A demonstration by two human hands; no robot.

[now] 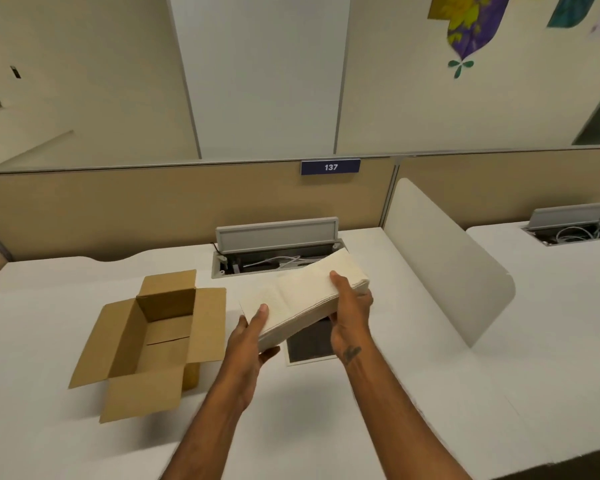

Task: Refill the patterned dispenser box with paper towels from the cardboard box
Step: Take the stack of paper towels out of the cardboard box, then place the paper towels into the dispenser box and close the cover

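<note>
Presently both hands grip one thick stack of paper towels point(302, 303), held off the desk point(413, 393) at frame centre; left hand point(253, 336) clamps the near end, thumb on top, fingers curled beneath; right hand point(352, 306) clamps the stack's right long edge, thumb on top, fingers beneath. Stack tilts, far end higher, pointing toward 1 o'clock. Directly below it, a dark rectangular opening with a pale rim point(310, 342), partly hidden by stack; pattern not discernible. Cardboard box point(153, 341) at 9 o'clock of the hands, flaps spread, interior showing bare. Cable tray point(278, 251) with raised grey lid at 12 o'clock; white divider panel point(444, 258) at 2 o'clock.
</note>
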